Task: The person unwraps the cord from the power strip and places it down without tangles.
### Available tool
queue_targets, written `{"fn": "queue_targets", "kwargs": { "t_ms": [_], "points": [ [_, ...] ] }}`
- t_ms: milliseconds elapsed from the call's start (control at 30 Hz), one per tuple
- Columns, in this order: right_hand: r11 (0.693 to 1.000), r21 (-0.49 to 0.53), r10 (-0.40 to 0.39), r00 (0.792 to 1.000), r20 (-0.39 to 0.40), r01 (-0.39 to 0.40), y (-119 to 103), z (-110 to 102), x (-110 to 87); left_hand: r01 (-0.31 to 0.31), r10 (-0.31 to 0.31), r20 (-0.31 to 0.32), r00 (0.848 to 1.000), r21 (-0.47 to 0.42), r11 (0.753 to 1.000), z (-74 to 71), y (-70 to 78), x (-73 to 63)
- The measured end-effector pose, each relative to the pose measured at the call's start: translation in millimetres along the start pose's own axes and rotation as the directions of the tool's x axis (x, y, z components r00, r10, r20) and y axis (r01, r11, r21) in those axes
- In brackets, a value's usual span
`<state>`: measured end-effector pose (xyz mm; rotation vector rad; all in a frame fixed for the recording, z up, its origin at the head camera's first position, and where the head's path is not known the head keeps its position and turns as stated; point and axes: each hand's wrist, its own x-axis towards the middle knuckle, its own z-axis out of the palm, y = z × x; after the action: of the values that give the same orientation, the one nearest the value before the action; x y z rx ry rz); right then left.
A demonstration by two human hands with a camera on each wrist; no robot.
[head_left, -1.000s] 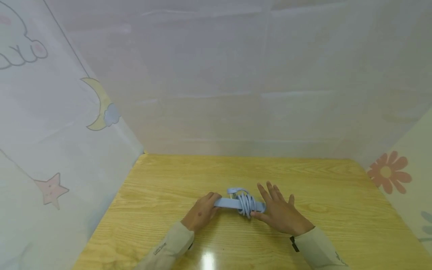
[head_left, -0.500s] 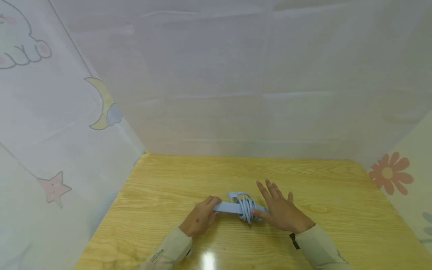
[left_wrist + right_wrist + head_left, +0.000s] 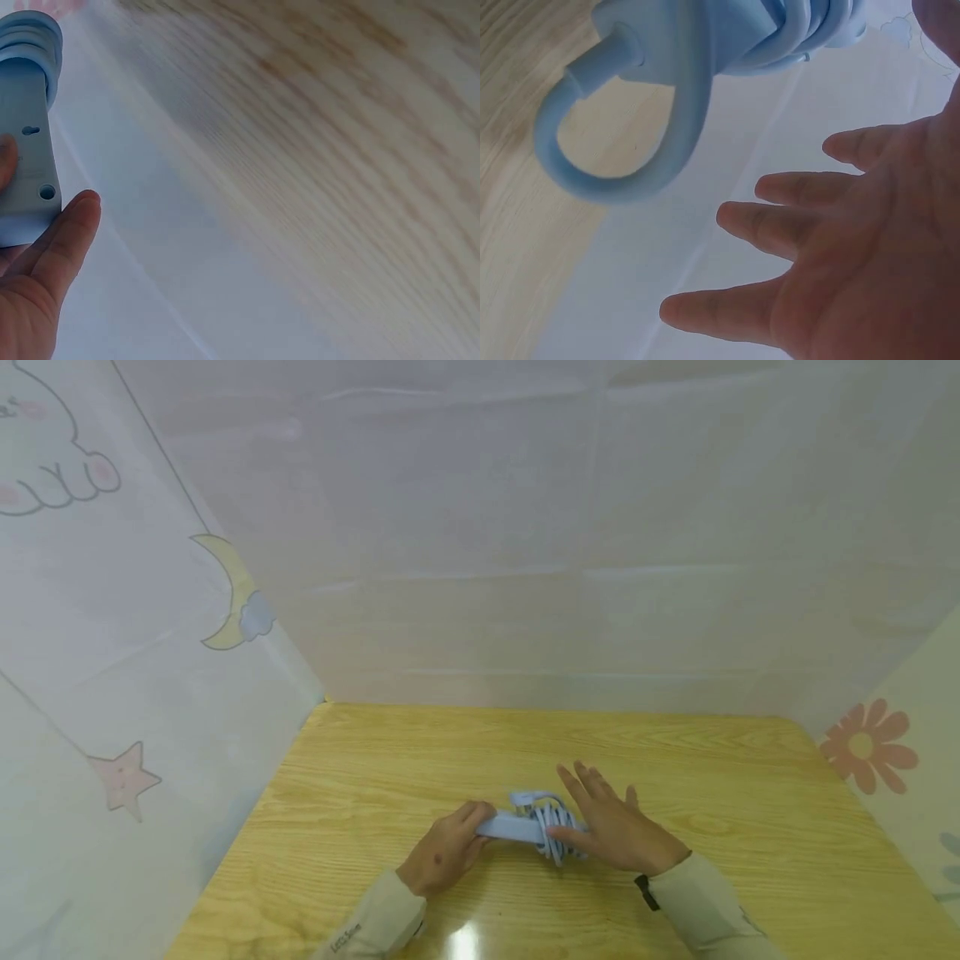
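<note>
A light-blue power strip (image 3: 510, 827) is held above the table, its cord (image 3: 552, 853) wound several times around its right part. The plug (image 3: 521, 800) sticks out on the far side. My left hand (image 3: 441, 853) grips the strip's left end; the left wrist view shows a keyhole slot and a round hole on one face of the strip (image 3: 22, 172). At the other end, my right hand (image 3: 621, 833) has its fingers spread and straight, with the thumb over the coils. Whether the thumb touches them cannot be told. A loop of cord (image 3: 684, 127) hangs before the right palm in the right wrist view.
The wooden table (image 3: 405, 752) spreads around both hands. Pale sheets rise behind it and at both sides, printed with a moon (image 3: 228, 585), a star (image 3: 126, 777) and a flower (image 3: 870, 743).
The power strip's right part has dipped a little and turned slightly, still in my left hand. My right hand has shifted slightly left, fingers still spread.
</note>
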<state>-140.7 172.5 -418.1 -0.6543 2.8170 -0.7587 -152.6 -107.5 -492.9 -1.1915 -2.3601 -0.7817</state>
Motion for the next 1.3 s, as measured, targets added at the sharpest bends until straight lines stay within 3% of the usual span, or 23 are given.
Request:
{"fn": "queue_targets", "kwargs": {
  "t_ms": [267,600,833,1100,1300],
  "points": [
    [1.000,-0.001,-0.015,0.999,0.044,0.015,-5.6,6.1,6.8,-0.062,0.062,-0.013,0.998,0.008,0.998,-0.4,3.2,1.0],
    [0.996,0.008,-0.085,0.995,0.052,0.085,-12.0,14.3,13.4,-0.070,0.070,0.007,0.998,0.039,0.997,-1.3,8.7,2.8],
    [0.991,0.007,-0.132,0.991,0.019,0.132,-13.2,21.7,16.4,-0.085,0.085,0.009,0.996,0.037,0.996,-0.3,11.6,4.0],
    [0.972,-0.050,-0.233,0.971,-0.048,0.231,-11.0,26.1,16.5,-0.092,0.092,0.011,0.996,0.050,0.994,4.3,13.0,3.4],
    [0.965,-0.043,-0.262,0.962,-0.072,0.259,-9.4,28.3,17.4,-0.095,0.095,0.001,0.995,0.052,0.994,3.9,13.9,4.4]
  ]
}}
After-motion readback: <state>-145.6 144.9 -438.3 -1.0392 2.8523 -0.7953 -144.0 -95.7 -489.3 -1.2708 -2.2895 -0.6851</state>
